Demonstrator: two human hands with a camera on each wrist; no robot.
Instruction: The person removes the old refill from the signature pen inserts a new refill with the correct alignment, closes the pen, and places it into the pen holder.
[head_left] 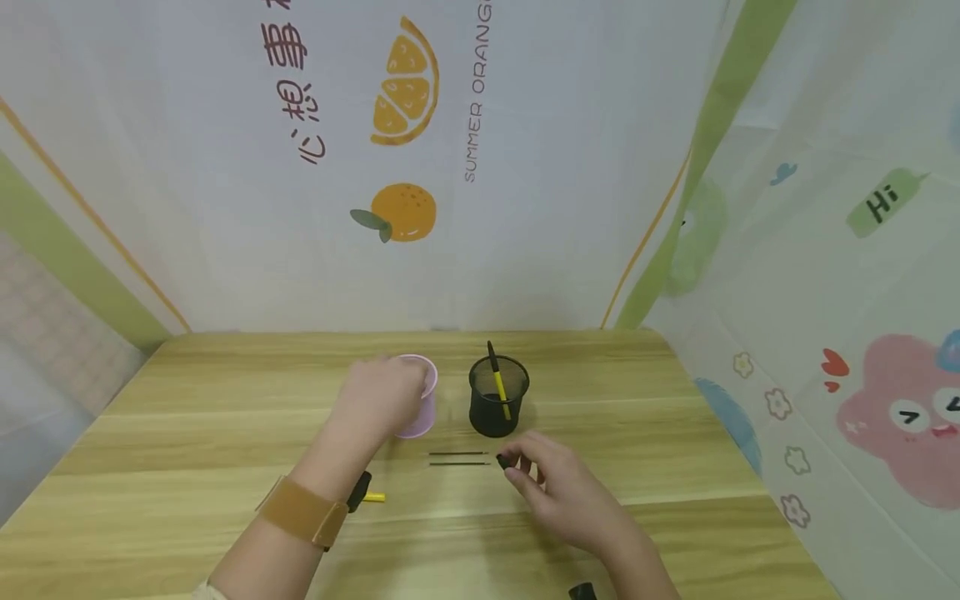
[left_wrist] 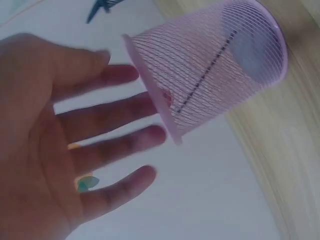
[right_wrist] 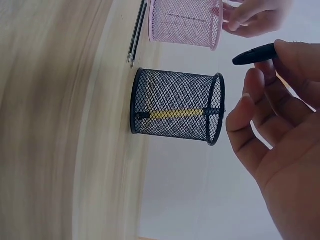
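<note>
At the pink mesh cup [head_left: 422, 414], my left hand [head_left: 381, 393] reaches over the rim. Its fingers are straight and hold nothing in the left wrist view, some touching or overlapping the rim. A thin dark pen refill [left_wrist: 206, 72] leans inside that cup. My right hand [head_left: 562, 487] pinches a small black tapered pen part [right_wrist: 256, 54] between thumb and fingers, in front of the black mesh cup [head_left: 491, 418]. A yellow pen with black ends [head_left: 498, 385] stands tilted in the black cup. Two thin pen refills [head_left: 459, 454] lie parallel on the table between the hands.
A yellow pen piece [head_left: 374, 497] lies on the wooden table [head_left: 645, 400] beside my left wrist, partly hidden by the black device [head_left: 359, 492] strapped there. A printed white cloth [head_left: 540, 208] hangs behind the table, and another stands at the right.
</note>
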